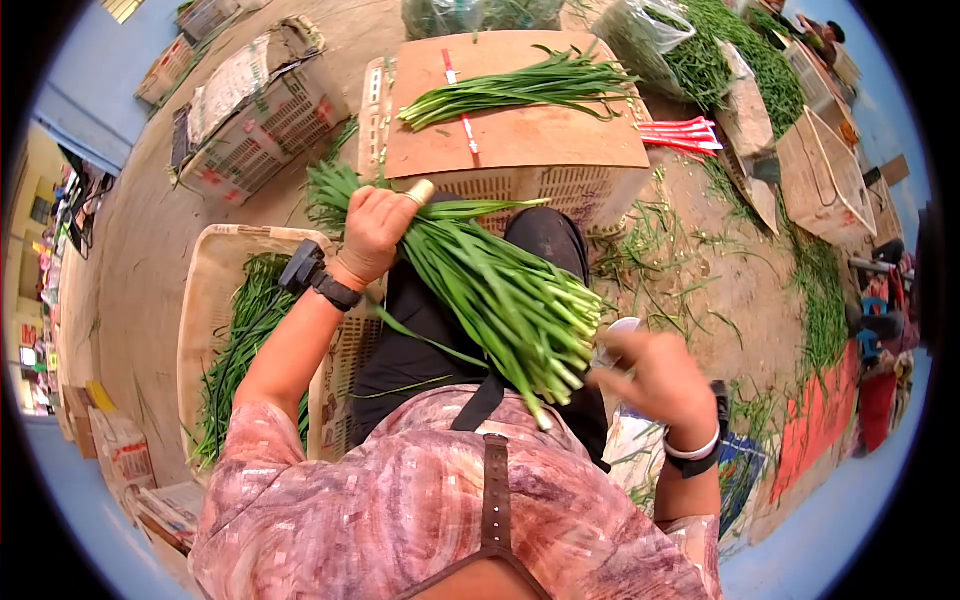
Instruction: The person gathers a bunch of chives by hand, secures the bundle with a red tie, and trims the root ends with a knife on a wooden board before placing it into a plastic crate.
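My left hand [378, 228] is closed around a large bunch of garlic chives [490, 280], held slantwise over my lap. The leafy tips stick out behind the fist at the upper left, and the pale cut ends point to the lower right. Pale tape wraps one digit of this hand. Close beside the cut ends is my right hand [660, 378], slightly blurred, its fingers apart and nothing visible between them. A smaller chive bunch [510, 88] lies on the brown board [560, 150] in front of me, across a red-and-white strip [460, 120].
A crate [215, 260] holding more chives stands at my left. Red-and-white strips [682, 136] jut from the board's right edge. Another crate [260, 110] stands at the upper left. Loose leaves [650, 250] litter the floor at right, near a chive heap [750, 50] and other people.
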`<state>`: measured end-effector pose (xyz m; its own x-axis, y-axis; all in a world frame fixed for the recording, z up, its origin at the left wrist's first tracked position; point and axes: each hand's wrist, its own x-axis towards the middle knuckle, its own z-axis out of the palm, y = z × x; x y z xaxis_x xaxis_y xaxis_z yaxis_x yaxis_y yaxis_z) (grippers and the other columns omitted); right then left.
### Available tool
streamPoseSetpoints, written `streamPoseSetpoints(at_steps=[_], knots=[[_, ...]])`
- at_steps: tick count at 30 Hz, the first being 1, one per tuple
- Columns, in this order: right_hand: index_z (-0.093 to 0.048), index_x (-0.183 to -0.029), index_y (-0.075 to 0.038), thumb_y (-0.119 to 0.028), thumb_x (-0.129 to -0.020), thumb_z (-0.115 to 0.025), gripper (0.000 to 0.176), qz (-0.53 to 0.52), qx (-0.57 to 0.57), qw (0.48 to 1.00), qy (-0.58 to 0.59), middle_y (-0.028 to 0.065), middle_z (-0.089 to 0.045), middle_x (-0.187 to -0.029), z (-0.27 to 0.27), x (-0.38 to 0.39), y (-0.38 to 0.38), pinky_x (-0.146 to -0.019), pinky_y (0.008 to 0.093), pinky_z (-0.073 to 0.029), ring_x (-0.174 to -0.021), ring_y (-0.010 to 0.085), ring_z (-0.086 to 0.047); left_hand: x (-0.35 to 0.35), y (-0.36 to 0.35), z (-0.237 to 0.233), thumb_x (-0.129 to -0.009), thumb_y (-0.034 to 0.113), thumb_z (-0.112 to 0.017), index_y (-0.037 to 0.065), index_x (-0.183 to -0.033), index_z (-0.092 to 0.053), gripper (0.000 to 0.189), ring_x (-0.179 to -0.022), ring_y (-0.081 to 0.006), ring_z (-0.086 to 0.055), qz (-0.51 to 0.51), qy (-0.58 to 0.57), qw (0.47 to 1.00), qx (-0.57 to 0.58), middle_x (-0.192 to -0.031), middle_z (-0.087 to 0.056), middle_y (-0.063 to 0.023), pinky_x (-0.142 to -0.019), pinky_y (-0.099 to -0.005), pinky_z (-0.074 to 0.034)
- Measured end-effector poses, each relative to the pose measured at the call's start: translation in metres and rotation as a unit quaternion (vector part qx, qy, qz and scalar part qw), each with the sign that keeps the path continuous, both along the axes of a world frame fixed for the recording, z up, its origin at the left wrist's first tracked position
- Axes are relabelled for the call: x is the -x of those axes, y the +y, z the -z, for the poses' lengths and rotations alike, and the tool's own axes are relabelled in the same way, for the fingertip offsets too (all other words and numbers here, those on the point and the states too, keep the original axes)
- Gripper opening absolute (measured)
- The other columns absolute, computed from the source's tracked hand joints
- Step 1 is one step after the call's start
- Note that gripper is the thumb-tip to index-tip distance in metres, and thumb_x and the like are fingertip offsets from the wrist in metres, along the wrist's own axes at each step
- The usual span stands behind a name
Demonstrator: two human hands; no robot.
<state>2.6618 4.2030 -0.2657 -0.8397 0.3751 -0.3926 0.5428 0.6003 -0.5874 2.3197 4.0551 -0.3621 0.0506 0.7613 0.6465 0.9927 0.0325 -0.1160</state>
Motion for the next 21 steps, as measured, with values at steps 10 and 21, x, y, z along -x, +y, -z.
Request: streamPoseSetpoints(at_steps=[10,21], knots=[[-0.046,-0.118,0.004,-0.022,-0.058,-0.084,0.075,-0.031,-0.006,0.905,0.425,0.0176,-0.055,-0.113,-0.013,0.141,0.004,-0.092,0.0359,-0.042,-0.107,0.0269,-0.052,-0.061,0.063,-0.170,-0.067,0.017,-0.056,0.010,-0.071,-0.053,0.009,-0.065,-0.0146,-0.053,0.124,0.261,0.954,0.073,-0.064,-0.051,0.0000,-0.071,-0.0283,-0.040],[-0.052,-0.111,0.001,-0.021,-0.082,-0.058,0.037,0.086,0.493,0.713,0.491,0.0092,-0.058,-0.095,-0.004,0.127,0.091,-0.082,0.0385,-0.049,-0.086,0.0229,-0.059,-0.081,0.101,-0.286,-0.074,0.019,-0.062,0.012,-0.104,-0.057,0.032,-0.108,-0.0205,-0.050,0.415,0.305,0.853,-0.079,-0.103,-0.059,-0.0056,-0.093,-0.0388,-0.037]])
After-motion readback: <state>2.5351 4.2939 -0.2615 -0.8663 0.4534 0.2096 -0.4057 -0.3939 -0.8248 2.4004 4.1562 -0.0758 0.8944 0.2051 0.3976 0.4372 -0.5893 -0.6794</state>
